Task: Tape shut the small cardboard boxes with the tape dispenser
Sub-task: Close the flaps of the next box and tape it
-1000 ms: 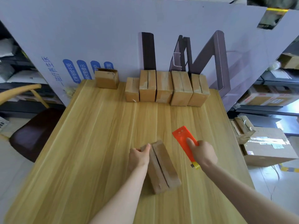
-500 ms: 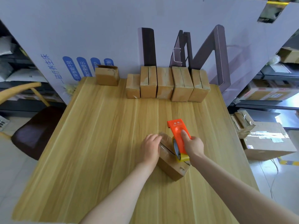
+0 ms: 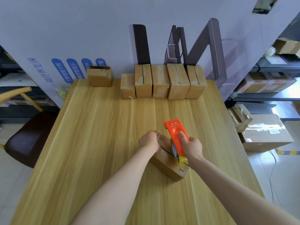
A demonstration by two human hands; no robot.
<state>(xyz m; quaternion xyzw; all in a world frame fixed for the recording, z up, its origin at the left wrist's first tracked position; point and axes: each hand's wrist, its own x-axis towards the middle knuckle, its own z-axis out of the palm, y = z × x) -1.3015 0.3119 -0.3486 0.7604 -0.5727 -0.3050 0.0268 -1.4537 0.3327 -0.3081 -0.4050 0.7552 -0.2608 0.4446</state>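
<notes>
On table (image 3: 97, 143), near box (image 3: 172, 171) under tape dispenser (image 3: 176, 135); row of boxes (image 3: 160, 82) behind, along far edge.

Beyond left hand (image 3: 149, 141) fingers (image 3: 153, 135): bare table (image 3: 105, 127) up to box row (image 3: 162, 82), lone box (image 3: 99, 77) far-left. Left of them: open table. Toward right hand (image 3: 192, 148): held box (image 3: 170, 167), dispenser (image 3: 175, 131) block gap. Right of its fingers (image 3: 181, 135): narrow strip, table edge.

A stockroom or packing area: dark metal shelves (image 3: 256, 95) on the right hold cardboard cartons (image 3: 266, 83), a labelled, taped shipping carton (image 3: 266, 137) sits on the floor, and small cardboard boxes (image 3: 162, 82) line the back of the wooden surface (image 3: 97, 143).
</notes>
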